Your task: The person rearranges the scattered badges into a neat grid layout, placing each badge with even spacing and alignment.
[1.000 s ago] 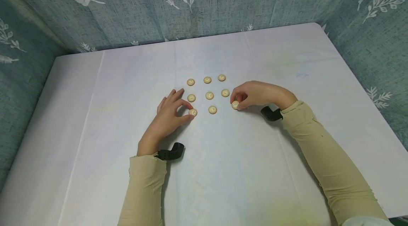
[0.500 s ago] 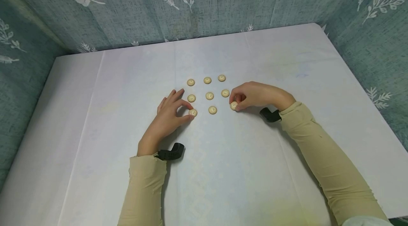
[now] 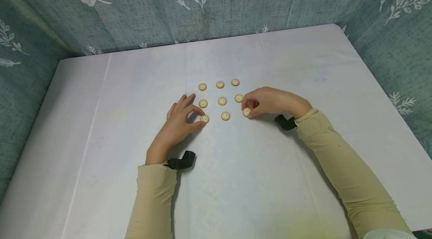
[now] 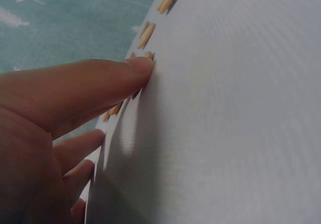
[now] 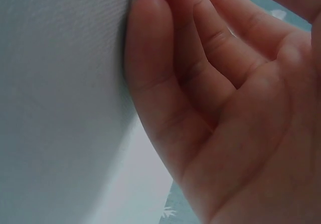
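Several round, pale wooden buttons lie on the white cloth in three rows of three. My left hand (image 3: 179, 123) pinches the near-left button (image 3: 204, 118) between thumb and index finger, its other fingers spread out. At the near-right corner, my right hand (image 3: 273, 101) holds another button (image 3: 246, 112) between thumb and fingertips, flat against the cloth. Between these two sits the near-middle button (image 3: 225, 116), untouched. In the left wrist view the thumb (image 4: 138, 68) covers most of the held button. The right wrist view shows curled fingers, with their button hidden.
Behind the near row lie the centre button (image 3: 222, 101) and the far-middle button (image 3: 220, 84), with others beside them. The white-covered table (image 3: 135, 81) ends at a green leaf-patterned curtain (image 3: 229, 6). Each wrist wears a black camera (image 3: 182, 160).
My right hand has slid its button slightly left and toward me, nearer to the near-middle button. The left hand and the other buttons have stayed in place.
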{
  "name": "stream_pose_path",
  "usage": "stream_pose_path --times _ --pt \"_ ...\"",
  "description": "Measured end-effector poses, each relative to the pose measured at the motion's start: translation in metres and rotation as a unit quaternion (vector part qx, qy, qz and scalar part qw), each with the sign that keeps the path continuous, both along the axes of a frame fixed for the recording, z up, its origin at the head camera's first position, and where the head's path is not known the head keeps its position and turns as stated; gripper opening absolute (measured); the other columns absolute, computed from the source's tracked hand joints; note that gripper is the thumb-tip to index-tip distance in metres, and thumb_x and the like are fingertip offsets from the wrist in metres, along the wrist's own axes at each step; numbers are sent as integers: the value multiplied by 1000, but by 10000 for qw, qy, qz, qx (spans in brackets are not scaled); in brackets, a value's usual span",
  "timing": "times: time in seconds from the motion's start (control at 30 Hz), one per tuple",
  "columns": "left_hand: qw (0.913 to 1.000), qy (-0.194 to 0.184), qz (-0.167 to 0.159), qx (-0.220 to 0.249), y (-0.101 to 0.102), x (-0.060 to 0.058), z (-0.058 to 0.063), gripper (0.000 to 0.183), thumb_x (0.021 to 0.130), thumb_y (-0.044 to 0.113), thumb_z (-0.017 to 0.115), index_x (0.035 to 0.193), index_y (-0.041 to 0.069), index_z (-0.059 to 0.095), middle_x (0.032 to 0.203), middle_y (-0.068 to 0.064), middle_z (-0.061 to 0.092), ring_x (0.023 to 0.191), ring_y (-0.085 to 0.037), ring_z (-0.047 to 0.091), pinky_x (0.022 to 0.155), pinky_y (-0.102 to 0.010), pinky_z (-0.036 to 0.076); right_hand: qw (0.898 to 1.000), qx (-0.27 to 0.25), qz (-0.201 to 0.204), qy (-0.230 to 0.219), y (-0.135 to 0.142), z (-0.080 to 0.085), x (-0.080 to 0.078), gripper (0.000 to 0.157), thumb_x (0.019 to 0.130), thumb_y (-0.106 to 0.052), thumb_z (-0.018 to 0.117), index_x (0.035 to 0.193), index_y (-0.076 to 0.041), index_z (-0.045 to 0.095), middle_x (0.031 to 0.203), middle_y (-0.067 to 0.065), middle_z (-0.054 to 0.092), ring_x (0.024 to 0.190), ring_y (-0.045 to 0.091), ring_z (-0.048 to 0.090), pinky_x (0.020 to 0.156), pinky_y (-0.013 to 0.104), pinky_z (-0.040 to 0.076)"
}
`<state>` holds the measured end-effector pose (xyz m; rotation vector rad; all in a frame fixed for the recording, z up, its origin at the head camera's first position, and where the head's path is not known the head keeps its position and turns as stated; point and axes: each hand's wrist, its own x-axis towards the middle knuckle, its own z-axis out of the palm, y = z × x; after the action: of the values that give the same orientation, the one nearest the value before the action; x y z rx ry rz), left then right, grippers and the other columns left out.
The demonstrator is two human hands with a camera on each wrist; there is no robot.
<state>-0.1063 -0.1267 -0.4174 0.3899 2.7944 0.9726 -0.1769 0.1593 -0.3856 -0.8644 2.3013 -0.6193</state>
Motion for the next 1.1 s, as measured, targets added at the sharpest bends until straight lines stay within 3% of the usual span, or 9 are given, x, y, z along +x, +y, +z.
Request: stream_pose_path --times 1.1 --pt "10000 18 67 -44 2 0 0 20 76 31 69 91 24 59 146 -2 23 135 -18 3 106 -41 -1 9996 -81 13 277 -10 1 10 17 81 -21 65 97 -18 61 74 -5 55 72 11 50 68 28 40"
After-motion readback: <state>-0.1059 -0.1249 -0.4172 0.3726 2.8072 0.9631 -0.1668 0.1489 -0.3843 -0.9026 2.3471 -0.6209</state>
